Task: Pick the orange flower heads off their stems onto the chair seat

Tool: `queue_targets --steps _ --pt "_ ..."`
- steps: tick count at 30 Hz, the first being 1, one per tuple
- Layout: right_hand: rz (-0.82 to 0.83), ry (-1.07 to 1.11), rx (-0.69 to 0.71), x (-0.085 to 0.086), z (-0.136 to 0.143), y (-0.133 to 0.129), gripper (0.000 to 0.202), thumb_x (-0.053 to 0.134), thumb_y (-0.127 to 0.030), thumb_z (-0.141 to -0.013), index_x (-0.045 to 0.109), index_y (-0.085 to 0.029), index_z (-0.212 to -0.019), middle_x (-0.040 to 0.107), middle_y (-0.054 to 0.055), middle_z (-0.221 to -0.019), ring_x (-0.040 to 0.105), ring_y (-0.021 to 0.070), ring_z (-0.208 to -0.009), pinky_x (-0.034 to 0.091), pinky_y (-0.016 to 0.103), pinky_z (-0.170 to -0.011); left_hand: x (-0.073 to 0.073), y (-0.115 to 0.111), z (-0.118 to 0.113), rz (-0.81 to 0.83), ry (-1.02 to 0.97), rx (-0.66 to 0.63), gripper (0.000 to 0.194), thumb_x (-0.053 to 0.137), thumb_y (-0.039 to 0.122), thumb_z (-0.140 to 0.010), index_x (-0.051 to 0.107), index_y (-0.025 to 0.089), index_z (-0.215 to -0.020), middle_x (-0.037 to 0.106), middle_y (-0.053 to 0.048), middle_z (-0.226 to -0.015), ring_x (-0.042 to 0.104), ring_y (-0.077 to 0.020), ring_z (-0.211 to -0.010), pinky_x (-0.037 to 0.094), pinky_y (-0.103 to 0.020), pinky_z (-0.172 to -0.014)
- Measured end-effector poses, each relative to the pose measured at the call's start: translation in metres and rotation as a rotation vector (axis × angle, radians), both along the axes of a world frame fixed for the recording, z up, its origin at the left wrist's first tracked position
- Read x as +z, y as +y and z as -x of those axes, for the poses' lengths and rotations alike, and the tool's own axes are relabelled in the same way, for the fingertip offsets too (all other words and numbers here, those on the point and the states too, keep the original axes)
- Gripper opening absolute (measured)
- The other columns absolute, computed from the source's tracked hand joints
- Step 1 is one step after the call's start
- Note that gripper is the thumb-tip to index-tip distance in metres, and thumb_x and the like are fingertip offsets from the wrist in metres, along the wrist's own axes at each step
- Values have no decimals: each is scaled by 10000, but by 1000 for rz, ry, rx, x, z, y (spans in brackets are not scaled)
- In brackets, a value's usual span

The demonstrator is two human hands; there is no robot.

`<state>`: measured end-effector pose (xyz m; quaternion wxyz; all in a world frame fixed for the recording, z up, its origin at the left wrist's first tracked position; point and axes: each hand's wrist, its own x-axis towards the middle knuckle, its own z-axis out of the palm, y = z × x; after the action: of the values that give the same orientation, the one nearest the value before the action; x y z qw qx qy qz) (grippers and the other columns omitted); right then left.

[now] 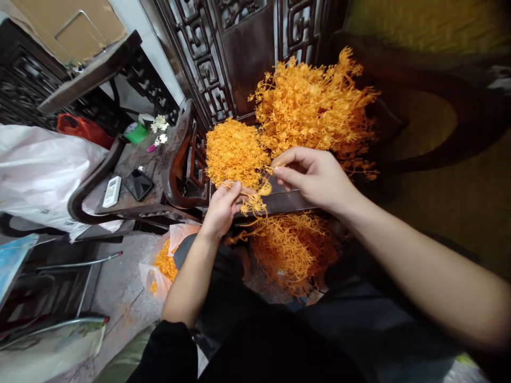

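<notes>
I have left hand (222, 208) gripping stringy orange plant-like sprig (253, 205), front-left of tall branched orange heap (315, 106) | right hand (315, 175) pinching thin orange strand (280, 165) | seemingly partway: fluffy orange pile (236, 151), left of heap, done; heap undone

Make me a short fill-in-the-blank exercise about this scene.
The left hand holds ____-coloured sprigs. As pictured, the larger heap lies to the ____ of the smaller heap. The left sleeve is ____.

Missing words: orange; right; black.
</notes>
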<state>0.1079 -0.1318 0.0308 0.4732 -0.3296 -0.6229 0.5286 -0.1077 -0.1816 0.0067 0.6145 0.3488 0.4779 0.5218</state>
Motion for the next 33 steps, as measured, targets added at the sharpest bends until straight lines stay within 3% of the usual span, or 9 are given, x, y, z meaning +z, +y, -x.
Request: queue_targets --steps 4,7,11,17,20,25,28,33 --pt "-175 -136 -70 -3 3 -5 100 765 -292 -859 732 -198 -845 686 43 -835 630 179 -754 504 347 -679 4 -4 -7 -59 41 11 426 839 486 -790 589 182 -953 760 -50 -891 718 -167 -740 514 -257 -636" --pt "-301 -162 -68 -3 7 -12 36 752 -233 -857 765 -222 -825 686 47 -918 648 191 -846 516 367 -775 6 -6 -14 -94 43 -112 431 860 434 -780 572 182 -978 764 -41 -865 691 -140 -697 488 -241 -631" --pt "-339 -162 -63 -9 13 -16 114 699 -173 -870 760 -223 -788 642 32 -877 623 166 -790 496 338 -720 11 -9 -23 -34 -5 -246 447 872 382 -773 562 167 -1014 761 -42 -832 659 -109 -652 439 -205 -592" --pt "-348 -147 -72 -18 18 -16 142 675 -139 -859 730 -201 -743 613 23 -843 601 151 -752 476 322 -682 12 -9 -23 62 -56 -317 453 798 487 -832 628 144 -1075 721 -34 -731 565 -84 -546 347 -194 -494" --pt "-432 -183 -111 -20 22 -19 157 659 -137 -874 712 -197 -740 618 25 -827 595 156 -750 469 325 -684 9 -7 -23 111 -81 -285 441 775 547 -831 643 147 -961 662 -9 -663 451 -56 -475 272 -193 -443" --pt "-471 -263 -155 -20 25 -24 188 564 -88 -892 684 -196 -797 653 55 -908 628 187 -842 495 355 -759 10 -6 -26 119 -130 -221 402 889 406 -721 633 173 -926 467 76 -597 277 -23 -455 138 -188 -433" --pt "-472 -229 -154 -19 25 -24 166 587 -134 -920 714 -212 -847 681 65 -956 648 201 -888 512 376 -798 10 -6 -23 78 -78 -191 387 898 327 -675 637 172 -914 462 80 -593 305 -28 -470 154 -198 -454" --pt "-308 -66 -202 -18 31 -27 105 706 -223 -894 707 -221 -789 703 58 -903 662 214 -882 532 397 -819 16 -7 -17 -72 236 -100 186 776 146 -669 654 165 -808 504 72 -557 371 -44 -488 243 -205 -494"
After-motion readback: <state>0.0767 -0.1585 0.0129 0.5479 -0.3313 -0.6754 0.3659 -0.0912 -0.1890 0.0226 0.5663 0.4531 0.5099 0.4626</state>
